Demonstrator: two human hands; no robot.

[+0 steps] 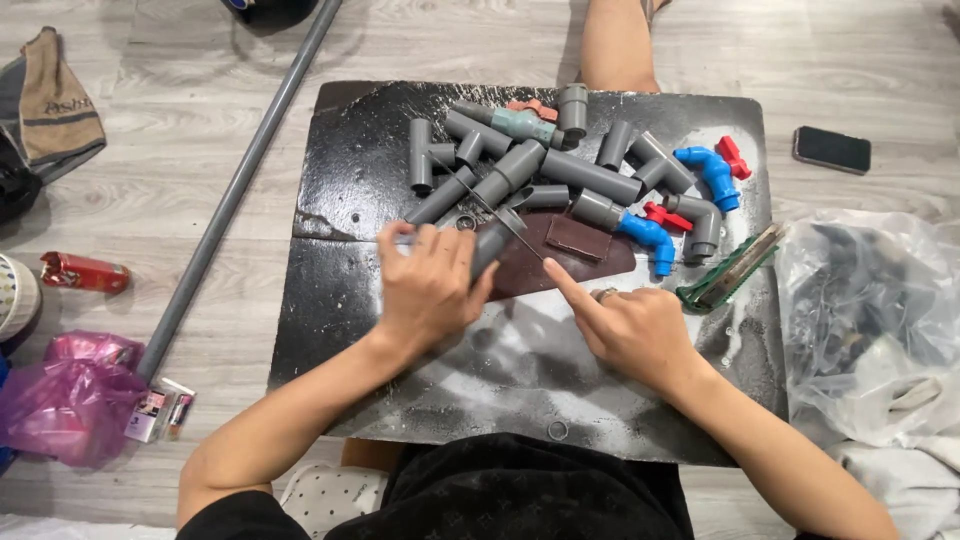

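Wood-look floor, black board [330,330] strewn with grey pipe fittings [560,165]. Left hand [428,285] clenched round a short grey pipe [490,243] at board centre; right hand [630,325] grasps a thin blade [490,205] laid across it. Step judged: cutting; next calls for steady strokes.

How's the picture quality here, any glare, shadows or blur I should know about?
Head view: even indoor light; white glare patches on the black board; soft shadows under the left hand and right hand; pipe fittings sharp; slight wide-angle bending at the edges, seen on the long pipe.
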